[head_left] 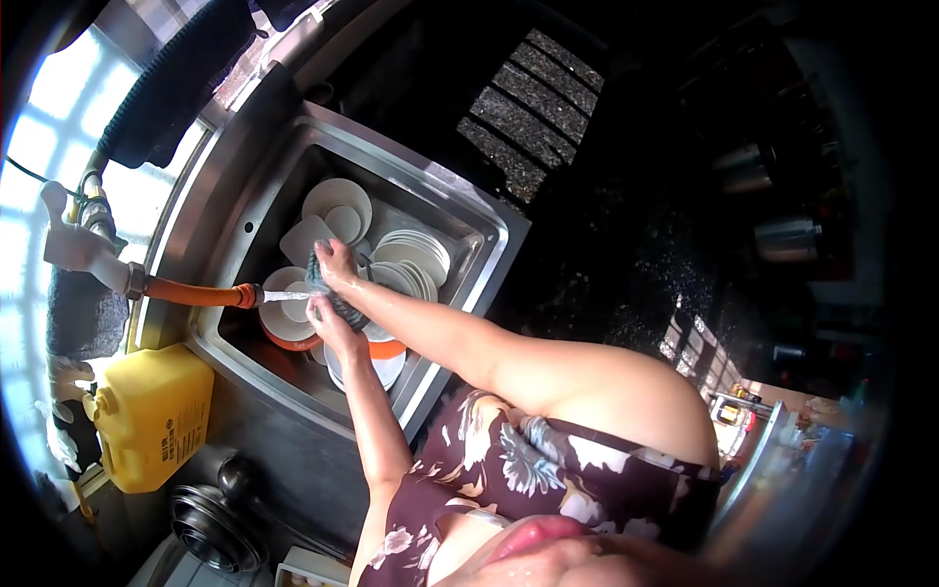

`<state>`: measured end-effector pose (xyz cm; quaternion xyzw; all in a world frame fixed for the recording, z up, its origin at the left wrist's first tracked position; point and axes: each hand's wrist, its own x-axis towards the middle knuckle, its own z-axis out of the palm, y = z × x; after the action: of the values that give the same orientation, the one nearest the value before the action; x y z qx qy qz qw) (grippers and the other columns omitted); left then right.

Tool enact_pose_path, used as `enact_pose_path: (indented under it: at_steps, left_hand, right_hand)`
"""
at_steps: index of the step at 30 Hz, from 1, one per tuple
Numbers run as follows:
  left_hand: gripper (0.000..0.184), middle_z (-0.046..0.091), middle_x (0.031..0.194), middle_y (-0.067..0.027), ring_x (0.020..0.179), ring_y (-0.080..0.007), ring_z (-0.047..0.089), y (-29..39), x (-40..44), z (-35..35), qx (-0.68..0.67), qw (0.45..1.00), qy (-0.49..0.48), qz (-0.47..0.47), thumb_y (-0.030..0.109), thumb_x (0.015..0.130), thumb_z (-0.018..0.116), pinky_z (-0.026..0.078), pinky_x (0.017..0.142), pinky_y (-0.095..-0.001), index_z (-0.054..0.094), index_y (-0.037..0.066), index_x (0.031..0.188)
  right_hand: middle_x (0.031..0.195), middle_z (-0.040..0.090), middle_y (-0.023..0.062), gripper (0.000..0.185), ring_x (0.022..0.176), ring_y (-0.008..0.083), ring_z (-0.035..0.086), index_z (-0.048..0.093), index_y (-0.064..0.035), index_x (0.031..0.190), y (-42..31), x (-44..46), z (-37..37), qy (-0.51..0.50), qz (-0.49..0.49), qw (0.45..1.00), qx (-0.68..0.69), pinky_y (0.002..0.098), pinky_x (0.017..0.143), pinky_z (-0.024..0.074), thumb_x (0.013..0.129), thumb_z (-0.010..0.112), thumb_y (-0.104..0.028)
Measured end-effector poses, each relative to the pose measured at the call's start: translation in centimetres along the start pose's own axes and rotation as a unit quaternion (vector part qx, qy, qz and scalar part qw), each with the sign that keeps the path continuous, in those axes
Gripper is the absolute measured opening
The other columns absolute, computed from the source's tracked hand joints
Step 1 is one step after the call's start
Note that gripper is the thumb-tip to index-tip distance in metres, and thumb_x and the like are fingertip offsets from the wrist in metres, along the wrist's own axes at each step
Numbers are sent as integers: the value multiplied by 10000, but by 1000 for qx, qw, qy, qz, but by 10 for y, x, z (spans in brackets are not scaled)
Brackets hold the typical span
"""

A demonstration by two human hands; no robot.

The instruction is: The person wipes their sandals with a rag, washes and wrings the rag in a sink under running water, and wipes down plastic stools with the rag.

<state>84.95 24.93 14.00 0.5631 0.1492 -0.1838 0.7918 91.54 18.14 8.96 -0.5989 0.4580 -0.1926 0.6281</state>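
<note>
A dark grey-green cloth (346, 311) is held over the dishes in the metal sink (249, 227). My right hand (336, 262) grips its upper end, fingers closed. At the lower side, my left hand (335, 325) has its fingers closed round the cloth's edge. Water (284, 295) runs from an orange hose (201, 293) onto the cloth between both hands. Around them lie white bowls (337, 201), a stack of white plates (421, 256) and an orange-rimmed bowl (286, 333). The hands hide part of the dishes beneath.
A white tap (83, 249) feeds the hose at the left. Beside the sink stands a yellow jug (156, 416). Dark metal pans (217, 528) are at the lower left. A dark counter surface (533, 108) with patches of sunlight lies beyond the sink.
</note>
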Motion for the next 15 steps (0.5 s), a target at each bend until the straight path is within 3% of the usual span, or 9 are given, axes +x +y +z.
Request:
enact_pose_path:
  at_steps: [2, 4, 5, 6, 9, 11, 13, 14, 15]
  left_hand:
    - [266, 558, 848, -88, 787, -149, 512, -10, 5, 7, 213, 959, 16, 187, 291, 860, 605, 436, 716, -294, 512, 43, 880]
    - [273, 548, 755, -72, 701, -137, 497, 6, 40, 1, 188, 973, 21, 134, 289, 857, 606, 429, 651, -290, 500, 46, 790]
    - [307, 539, 662, -56, 615, -126, 481, 19, 59, -3, 159, 983, 26, 82, 287, 855, 608, 423, 586, -286, 489, 50, 701]
    - [301, 514, 589, -26, 528, -106, 438, 31, 74, -11, 204, 971, 45, 118, 232, 837, 634, 396, 518, -280, 467, 67, 648]
    - [277, 488, 627, 0, 553, -105, 409, 33, 21, 30, 43, 998, 3, 54, 133, 756, 701, 391, 570, -251, 460, 67, 636]
    - [285, 453, 629, -1, 631, -110, 428, -5, 19, 15, 201, 937, -76, 277, 134, 750, 690, 385, 663, -257, 440, 72, 629]
    - [296, 446, 633, -7, 622, -115, 426, -11, 60, 5, 167, 968, -26, 183, 137, 767, 671, 379, 617, -261, 420, 71, 625]
    - [307, 445, 634, -9, 602, -106, 422, 5, 77, 0, 109, 992, -31, 46, 134, 781, 650, 368, 566, -254, 391, 74, 629]
    - [297, 454, 628, -5, 578, -88, 415, 35, 70, 9, 133, 991, -15, 5, 105, 791, 632, 361, 533, -239, 379, 89, 636]
  right_hand:
    - [747, 634, 156, 422, 676, 253, 613, 596, 13, 788, 26, 9, 0, -54, 122, 990, 38, 378, 622, 463, 834, 543, -403]
    - [811, 663, 154, 566, 739, 220, 638, 643, 23, 827, 12, -28, -9, -202, 186, 944, 182, 380, 636, 478, 816, 501, -526]
    - [839, 661, 147, 584, 807, 236, 633, 651, 32, 851, 53, -33, 18, -145, 118, 981, 52, 358, 678, 483, 816, 490, -528]
    - [905, 651, 123, 543, 865, 210, 606, 646, 7, 899, 30, -45, 9, -155, 149, 974, 72, 335, 727, 464, 834, 480, -506]
    - [931, 641, 90, 478, 883, 212, 583, 641, -28, 885, 11, -35, 6, -198, 250, 940, 125, 325, 787, 446, 850, 470, -473]
    - [941, 631, 102, 466, 856, 221, 591, 622, -41, 935, 30, -20, 13, -235, 272, 903, 233, 337, 751, 457, 835, 479, -474]
    - [952, 621, 114, 466, 828, 230, 599, 602, -54, 984, 47, -16, 21, -268, 296, 852, 337, 349, 715, 467, 821, 488, -475]
    - [958, 616, 119, 469, 815, 235, 603, 592, -60, 1009, 52, -18, 22, -283, 308, 823, 385, 355, 697, 472, 813, 492, -475]
    - [841, 597, 97, 413, 693, 221, 578, 575, -89, 976, -18, -48, -12, -299, 378, 780, 399, 361, 632, 471, 812, 498, -460]
